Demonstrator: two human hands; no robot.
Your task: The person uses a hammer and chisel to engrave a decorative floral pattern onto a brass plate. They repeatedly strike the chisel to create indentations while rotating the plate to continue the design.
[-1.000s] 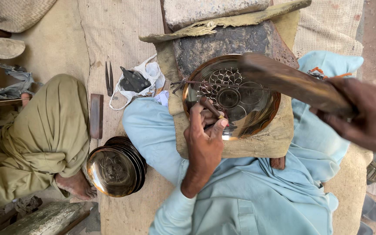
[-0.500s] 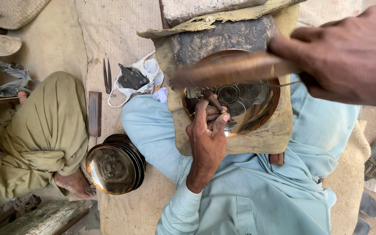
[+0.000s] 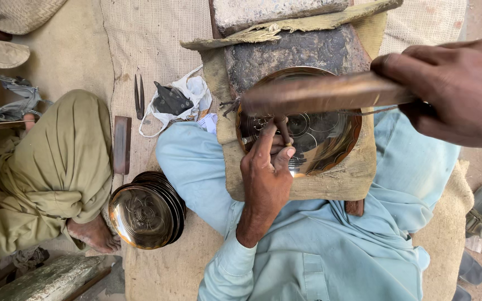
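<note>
- Brass-coloured round plate (image 3: 319, 139), engraved with floral rings, lies flat on a padded block (image 3: 308, 184) across the person's lap, just right of the frame's centre.
- Left hand (image 3: 266, 173) rests at about 7 o'clock on the plate, fingers closed around a short dark chisel (image 3: 282, 129) held upright, its tip touching the plate's surface.
- Right hand (image 3: 458, 92) enters from 2 o'clock, closed around the handle of a long wooden mallet (image 3: 322, 93), which lies across the plate's upper half and is blurred.
- Mallet's far end sits above the chisel's top; whether the two touch cannot be told.
- Dark stone slab (image 3: 291, 53) lies at 12 o'clock from the plate, touching the padded block, with a lighter stone block (image 3: 274, 11) beyond it.
- Stack of similar engraved plates (image 3: 146, 214) stands on the woven mat (image 3: 140, 44) at 8 o'clock from the working plate, well apart from it.
- Another person's leg in olive trousers (image 3: 57, 161) is at 9 o'clock, a bare foot (image 3: 93, 234) just beside the stack.
- White cloth bag (image 3: 177, 103) with a dark thing on it lies at 10 o'clock, with thin dark pointed tools (image 3: 139, 95) just left of it.
- Flat brown bar (image 3: 121, 145) lies between the olive leg and the pale blue sleeve (image 3: 196, 161).
</note>
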